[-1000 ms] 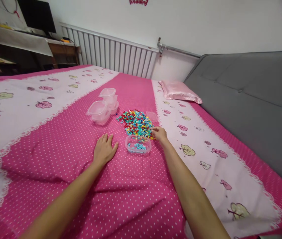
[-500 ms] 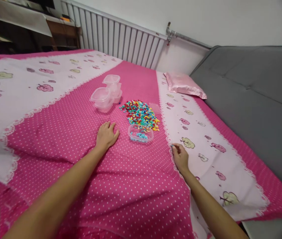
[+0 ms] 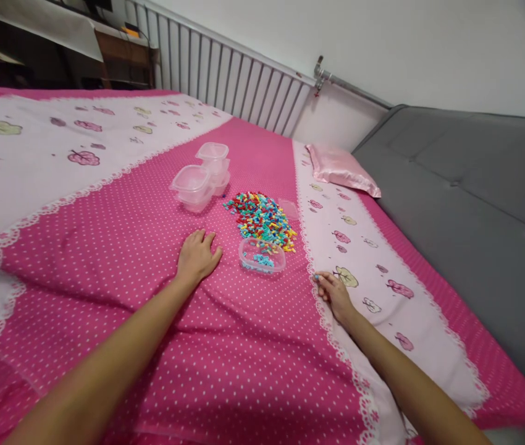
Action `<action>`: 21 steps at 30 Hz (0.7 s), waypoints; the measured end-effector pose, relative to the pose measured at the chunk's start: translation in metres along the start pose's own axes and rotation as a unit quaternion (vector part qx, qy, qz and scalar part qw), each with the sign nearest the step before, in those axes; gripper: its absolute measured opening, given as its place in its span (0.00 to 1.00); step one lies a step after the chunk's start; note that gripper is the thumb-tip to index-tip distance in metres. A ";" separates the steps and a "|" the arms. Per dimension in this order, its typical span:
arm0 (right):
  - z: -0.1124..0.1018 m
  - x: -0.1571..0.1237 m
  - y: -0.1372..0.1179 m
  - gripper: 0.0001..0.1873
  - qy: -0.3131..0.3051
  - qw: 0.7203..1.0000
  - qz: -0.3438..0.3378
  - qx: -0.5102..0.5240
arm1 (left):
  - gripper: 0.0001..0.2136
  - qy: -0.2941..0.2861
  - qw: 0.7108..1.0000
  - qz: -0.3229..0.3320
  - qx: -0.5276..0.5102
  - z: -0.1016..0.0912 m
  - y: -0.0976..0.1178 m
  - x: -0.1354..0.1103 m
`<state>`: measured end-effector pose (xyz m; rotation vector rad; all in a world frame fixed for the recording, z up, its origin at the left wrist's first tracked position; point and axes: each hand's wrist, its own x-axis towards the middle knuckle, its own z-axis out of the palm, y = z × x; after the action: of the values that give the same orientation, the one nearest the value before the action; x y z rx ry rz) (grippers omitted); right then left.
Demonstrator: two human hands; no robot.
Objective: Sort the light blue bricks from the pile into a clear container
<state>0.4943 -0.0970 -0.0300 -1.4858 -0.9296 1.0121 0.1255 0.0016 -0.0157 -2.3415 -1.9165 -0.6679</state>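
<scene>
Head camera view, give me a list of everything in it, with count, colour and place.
Pieces: too many to count, mixed colours, heaped mid-bed
Tub: one, clear, near side of heap, light blue pieces inside
Stacked tubs: several, clear, left of heap
Lid: one, clear, right of heap
Bedspread: one, pink and white, across bed
Pillow: one, pink, beside headboard
Headboard: one, grey, right
Radiator: one, pale, along wall
Pipe: one, grey, right of radiator
Wall: one, white, behind
Desk: one, brown, far left; items there unclear
Left hand: one, resting on bedspread
Right hand: one, right of tub, pinching a blue piece
</scene>
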 end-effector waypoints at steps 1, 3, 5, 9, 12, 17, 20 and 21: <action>0.000 0.000 0.000 0.20 0.004 1.000 0.001 0.005 | 0.25 -0.002 1.000 -0.001 -0.003 0.000 0.000 0.000; 0.001 0.001 0.000 0.20 0.013 1.000 0.002 0.013 | 0.25 -0.005 1.000 -0.002 -0.006 -0.001 0.000 0.000; 0.002 0.001 0.001 0.21 0.020 1.000 0.005 0.021 | 0.25 -0.007 1.000 -0.001 -0.004 -0.001 0.001 0.000; 0.004 0.001 0.001 0.21 0.026 0.999 0.013 0.028 | 0.25 -0.006 1.000 -0.001 0.011 -0.001 0.001 0.000; 0.005 0.001 0.001 0.22 0.028 0.999 0.015 0.023 | 0.25 -0.006 1.000 -0.002 0.017 -0.001 0.001 0.000; 0.006 0.002 0.002 0.22 0.033 0.999 0.003 0.024 | 0.25 -0.003 1.000 0.001 0.016 0.000 0.000 0.001; 0.006 0.003 0.004 0.21 0.032 0.999 0.001 0.022 | 0.25 -0.005 1.000 0.000 0.012 0.000 0.000 0.001; 0.006 0.004 0.004 0.21 0.032 0.999 0.000 0.022 | 0.25 -0.006 1.000 -0.001 0.010 0.000 0.000 0.001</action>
<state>0.4904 -0.0924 -0.0348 -1.4728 -0.8579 0.9736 0.1253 0.0022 -0.0150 -2.3376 -1.9221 -0.6325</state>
